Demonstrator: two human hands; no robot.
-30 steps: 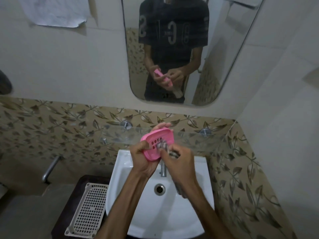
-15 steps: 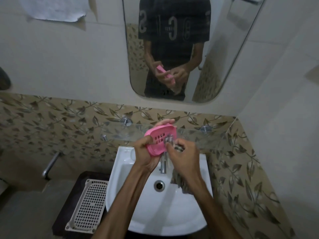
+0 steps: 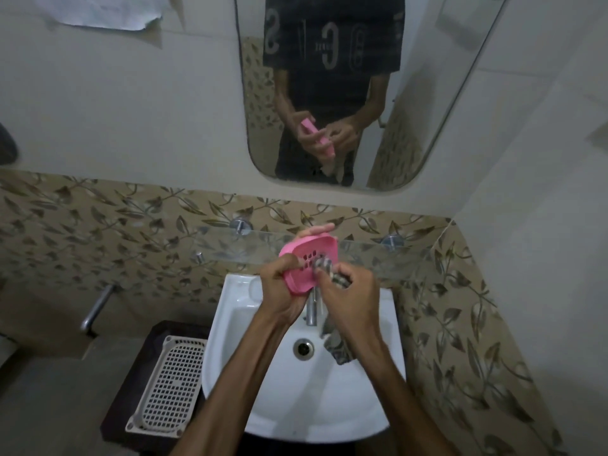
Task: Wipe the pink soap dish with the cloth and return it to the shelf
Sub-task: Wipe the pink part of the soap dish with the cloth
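My left hand (image 3: 283, 291) grips the pink soap dish (image 3: 314, 250) by its lower left rim and holds it tilted, slotted inside facing me, over the white basin. My right hand (image 3: 350, 296) is closed on a grey patterned cloth (image 3: 325, 266) and presses a bunched end into the dish's slots. The loose tail of the cloth hangs below my right wrist over the basin. Just behind the dish runs the glass shelf (image 3: 378, 255), fixed to the leaf-patterned tiles.
A white basin (image 3: 263, 383) with a chrome tap (image 3: 312, 309) and drain lies under my hands. A white perforated tray (image 3: 167, 383) rests on a dark stand at the left. A mirror (image 3: 427, 93) hangs above; the right wall stands close.
My hands and the dish have stayed over the basin below the shelf. The cloth in my right hand has shifted slightly across the dish's slotted inside.
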